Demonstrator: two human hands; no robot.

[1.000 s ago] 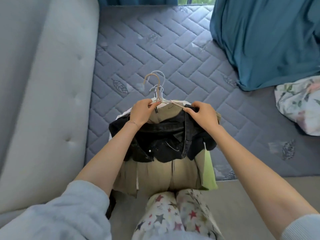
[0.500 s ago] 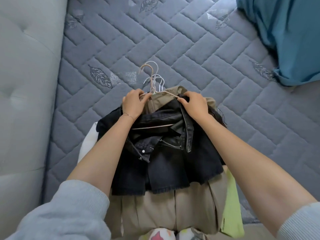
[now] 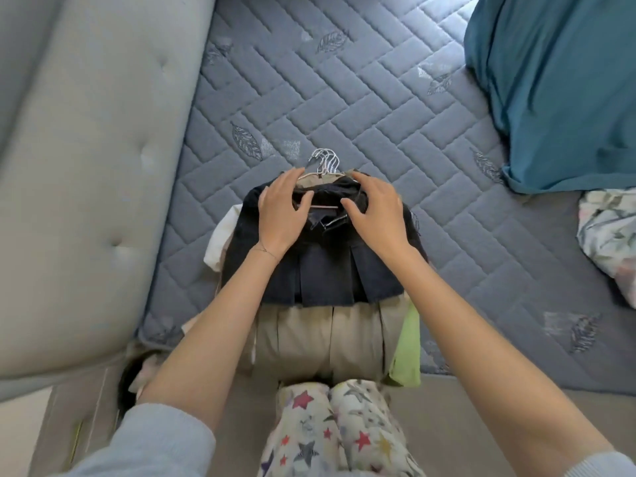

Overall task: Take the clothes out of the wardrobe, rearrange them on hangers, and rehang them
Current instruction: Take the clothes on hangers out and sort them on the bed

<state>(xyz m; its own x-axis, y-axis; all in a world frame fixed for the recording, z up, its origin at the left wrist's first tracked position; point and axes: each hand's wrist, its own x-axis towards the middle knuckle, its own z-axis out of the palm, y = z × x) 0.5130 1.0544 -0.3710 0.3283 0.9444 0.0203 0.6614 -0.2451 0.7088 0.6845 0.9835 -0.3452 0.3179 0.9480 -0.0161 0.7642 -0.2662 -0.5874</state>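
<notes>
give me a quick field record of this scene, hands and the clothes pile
surface: quilted grey mattress
pile: clothes on hangers, lying flat on it
top item: black jacket
underneath: beige garment, green garment, white garment
hanger hooks: bunched at the far end
left hand: fingers spread, rests on the jacket collar
right hand: likewise, beside it
nearby: teal blanket

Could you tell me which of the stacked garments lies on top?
The black denim jacket, under the left hand and right hand; the beige garment, lime-green garment and white garment lie beneath it.
</notes>
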